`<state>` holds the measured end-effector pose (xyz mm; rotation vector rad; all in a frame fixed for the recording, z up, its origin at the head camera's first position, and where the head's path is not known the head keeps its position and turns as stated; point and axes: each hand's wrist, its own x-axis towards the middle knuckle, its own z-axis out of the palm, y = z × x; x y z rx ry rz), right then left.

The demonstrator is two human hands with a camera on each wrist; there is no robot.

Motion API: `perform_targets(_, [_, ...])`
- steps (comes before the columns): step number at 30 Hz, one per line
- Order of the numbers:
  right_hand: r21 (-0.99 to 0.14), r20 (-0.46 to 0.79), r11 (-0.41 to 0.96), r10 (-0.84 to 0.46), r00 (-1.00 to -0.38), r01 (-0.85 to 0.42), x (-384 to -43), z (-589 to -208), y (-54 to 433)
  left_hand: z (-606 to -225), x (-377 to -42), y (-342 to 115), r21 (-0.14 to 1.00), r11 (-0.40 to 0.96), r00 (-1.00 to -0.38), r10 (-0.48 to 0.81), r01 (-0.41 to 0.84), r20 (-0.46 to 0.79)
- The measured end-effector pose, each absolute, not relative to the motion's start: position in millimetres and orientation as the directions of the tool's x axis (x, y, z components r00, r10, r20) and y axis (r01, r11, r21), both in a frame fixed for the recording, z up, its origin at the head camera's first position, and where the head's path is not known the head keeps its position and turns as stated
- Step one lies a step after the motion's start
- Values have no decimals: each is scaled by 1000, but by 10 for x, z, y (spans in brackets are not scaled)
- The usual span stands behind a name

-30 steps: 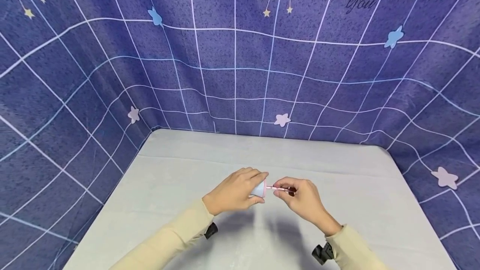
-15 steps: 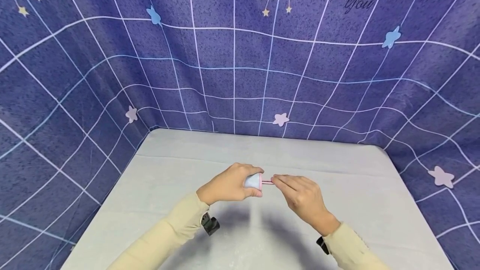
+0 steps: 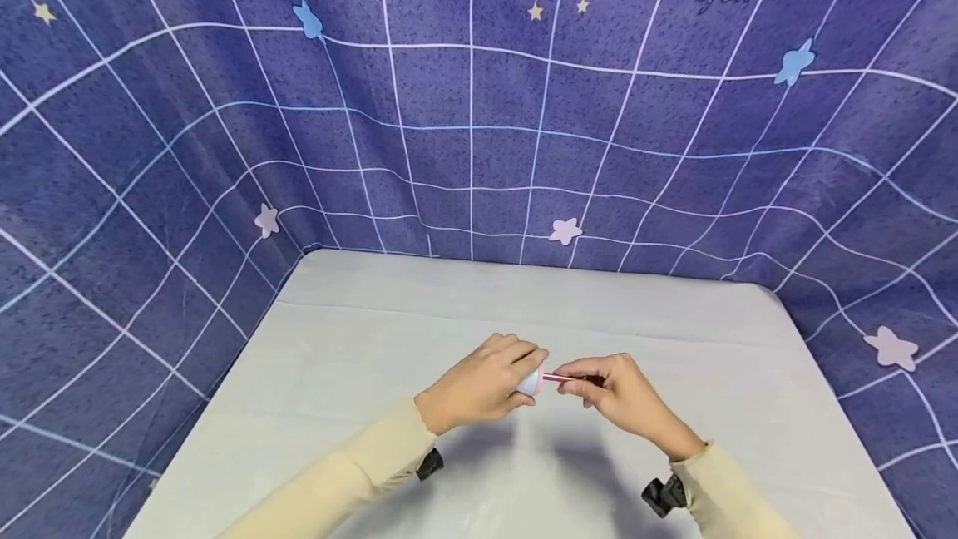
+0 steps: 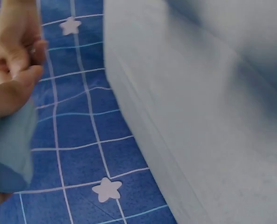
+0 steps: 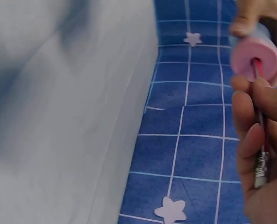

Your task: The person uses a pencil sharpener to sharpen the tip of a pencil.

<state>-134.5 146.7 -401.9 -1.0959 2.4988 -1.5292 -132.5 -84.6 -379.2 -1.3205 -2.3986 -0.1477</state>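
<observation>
My left hand (image 3: 482, 381) grips a light blue pencil sharpener (image 3: 528, 383) with a pink end, fingers over the top and thumb below. Its blue body (image 4: 10, 144) fills the lower left of the left wrist view. In the right wrist view, the pink face (image 5: 245, 56) has a hole at its middle, with one end of a red pencil (image 5: 261, 163) in it. My right hand (image 3: 624, 402) pinches the pencil between thumb and fingers a short way from the hole. The pencil's metal ferrule end points back toward the palm. Both hands are above the table.
A white-covered table (image 3: 359, 289) lies under the hands, with their shadows on it. Behind and beside it hangs a purple-blue curtain (image 3: 427, 90) with grid lines and stars. Each wrist wears a small black camera (image 3: 663, 496).
My right hand rolled over the pencil half a second ago and has since turned back to a thumb-and-finger pinch. Both hands and the sharpener now sit slightly further right in the head view.
</observation>
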Motion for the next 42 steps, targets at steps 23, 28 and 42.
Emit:
perform_targets(23, [97, 841, 542, -492, -222, -835, -1354, -4036, 1370, -3766, -1461, -930, 560, 523, -721, 661, 642, 209])
perform_targets(28, [333, 842, 494, -540, 17, -803, -1331, -4044, 1321, -3710, -1523, -1031, 784, 353, -658, 748, 510, 92])
perform_targets(42, [-659, 462, 265, -595, -657, -704, -1221, -3988, 1294, -3843, -1262, -1016, 56, 507, -479, 763, 860, 434])
